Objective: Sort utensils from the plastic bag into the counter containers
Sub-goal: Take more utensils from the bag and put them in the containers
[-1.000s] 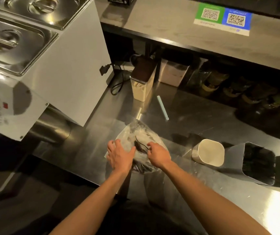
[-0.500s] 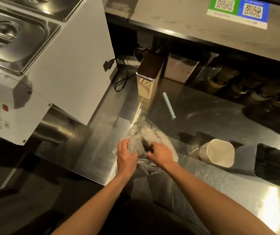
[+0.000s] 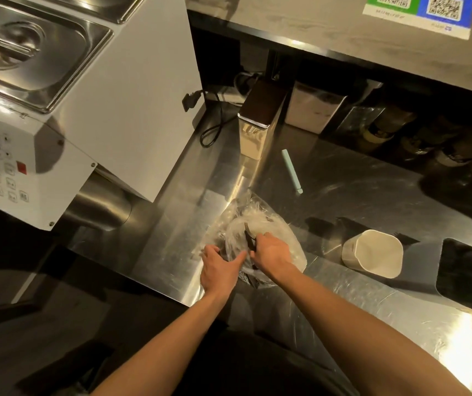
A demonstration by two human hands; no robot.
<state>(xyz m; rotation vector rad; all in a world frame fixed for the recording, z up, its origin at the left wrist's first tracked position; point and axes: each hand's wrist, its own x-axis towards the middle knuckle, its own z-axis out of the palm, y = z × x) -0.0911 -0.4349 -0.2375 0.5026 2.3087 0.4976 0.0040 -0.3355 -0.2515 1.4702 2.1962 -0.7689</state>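
Observation:
A crumpled clear plastic bag [image 3: 260,221] of utensils lies on the steel counter [image 3: 357,195] near its front edge. My left hand [image 3: 219,267] presses and grips the bag's near left side. My right hand [image 3: 272,252] is closed on a black utensil [image 3: 248,235] that sticks up out of the bag's opening. To the right stand a white container [image 3: 372,254], tipped toward me and looking empty, and a steel container [image 3: 466,275] with a dark inside. What else is in the bag is blurred behind the plastic.
A white machine [image 3: 114,110] with steel lids and a keypad fills the left. A tall box with a dark lid [image 3: 257,124] and a pale green straw [image 3: 292,171] lie behind the bag. Jars line the back under a shelf with QR stickers [image 3: 417,10].
My left hand has slid right along the bag and closed on it. My right hand has taken hold of the black utensil and lifted its end above the plastic.

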